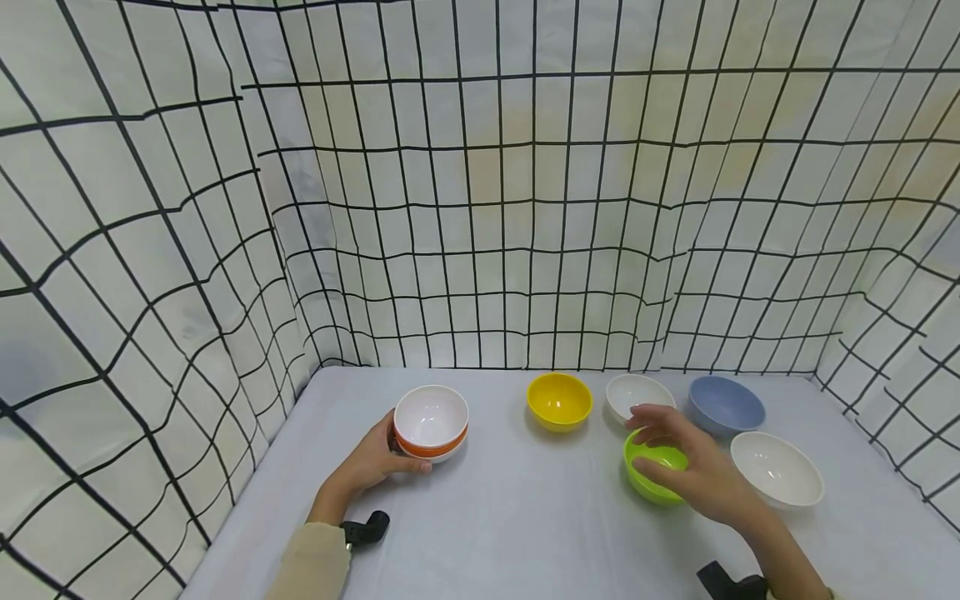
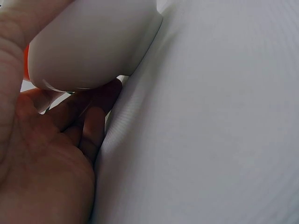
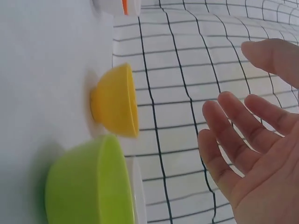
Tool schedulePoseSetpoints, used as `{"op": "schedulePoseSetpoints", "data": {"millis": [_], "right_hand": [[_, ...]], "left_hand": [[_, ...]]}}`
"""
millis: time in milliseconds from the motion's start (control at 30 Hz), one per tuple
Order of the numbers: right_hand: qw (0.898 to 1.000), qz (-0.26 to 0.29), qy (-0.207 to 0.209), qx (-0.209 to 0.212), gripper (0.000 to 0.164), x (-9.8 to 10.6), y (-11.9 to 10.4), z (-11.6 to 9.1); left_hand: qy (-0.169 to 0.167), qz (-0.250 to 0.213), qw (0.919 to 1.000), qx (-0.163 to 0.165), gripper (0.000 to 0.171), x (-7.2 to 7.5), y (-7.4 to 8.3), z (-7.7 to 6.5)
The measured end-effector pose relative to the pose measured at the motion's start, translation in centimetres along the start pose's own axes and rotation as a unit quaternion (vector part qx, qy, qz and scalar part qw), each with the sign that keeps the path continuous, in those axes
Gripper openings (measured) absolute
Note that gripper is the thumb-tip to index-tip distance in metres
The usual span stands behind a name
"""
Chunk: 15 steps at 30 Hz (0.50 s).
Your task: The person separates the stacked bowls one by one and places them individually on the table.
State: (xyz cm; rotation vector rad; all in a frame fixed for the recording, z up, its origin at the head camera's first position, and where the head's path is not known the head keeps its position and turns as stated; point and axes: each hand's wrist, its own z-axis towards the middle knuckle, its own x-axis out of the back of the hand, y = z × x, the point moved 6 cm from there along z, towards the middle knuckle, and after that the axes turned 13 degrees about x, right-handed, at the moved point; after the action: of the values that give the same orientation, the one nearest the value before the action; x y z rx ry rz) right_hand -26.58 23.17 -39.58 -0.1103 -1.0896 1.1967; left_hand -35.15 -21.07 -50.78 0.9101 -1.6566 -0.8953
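On the left side of the table, my left hand (image 1: 367, 462) grips a stack of bowls (image 1: 431, 417) from its left side, thumb in front and fingers behind. White shows at the top and bottom of the stack, with an orange bowl (image 1: 442, 450) between. In the left wrist view, the bottom white bowl (image 2: 93, 44) stands on the cloth, with curled fingers (image 2: 93, 128) beside its base. My right hand (image 1: 701, 471) hovers over a green bowl (image 1: 648, 487), fingers spread and holding nothing. The right wrist view has that palm facing the bowls, apart from the green rim.
A yellow bowl (image 1: 558, 402) sits at the back middle. Behind the green bowl is a small white bowl (image 1: 630, 393); a blue bowl (image 1: 726, 406) and a wider white bowl (image 1: 777, 471) are farther right. White walls with a black grid (image 1: 480, 192) enclose the white-covered table (image 1: 525, 517).
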Motion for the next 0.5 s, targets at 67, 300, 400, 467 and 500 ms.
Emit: {"op": "schedulePoseSetpoints", "data": {"millis": [67, 300, 400, 467, 500], "right_hand": [[1.000, 0.011, -0.003, 0.011, 0.054, -0.7, -0.5, 0.3], [0.999, 0.036, -0.009, 0.028, 0.046, -3.3, -2.0, 1.4], [0.998, 0.054, -0.004, 0.012, 0.046, -4.7, -2.2, 1.8], [0.998, 0.065, -0.003, -0.007, 0.046, -5.8, -2.3, 2.0], [0.997, 0.069, -0.004, -0.018, 0.046, -6.3, -2.3, 2.2]], "left_hand": [[0.000, 0.000, 1.0000, 0.000, 0.110, 0.0, 0.0, 0.0], [0.001, -0.002, 1.0000, -0.007, 0.109, 0.1, 0.0, -0.1], [0.000, -0.004, 1.0000, -0.009, 0.108, 0.1, 0.0, -0.1], [-0.002, -0.005, 0.9999, -0.009, 0.108, 0.1, 0.0, -0.1], [-0.003, -0.006, 0.9999, -0.009, 0.108, 0.1, 0.0, -0.2]]}}
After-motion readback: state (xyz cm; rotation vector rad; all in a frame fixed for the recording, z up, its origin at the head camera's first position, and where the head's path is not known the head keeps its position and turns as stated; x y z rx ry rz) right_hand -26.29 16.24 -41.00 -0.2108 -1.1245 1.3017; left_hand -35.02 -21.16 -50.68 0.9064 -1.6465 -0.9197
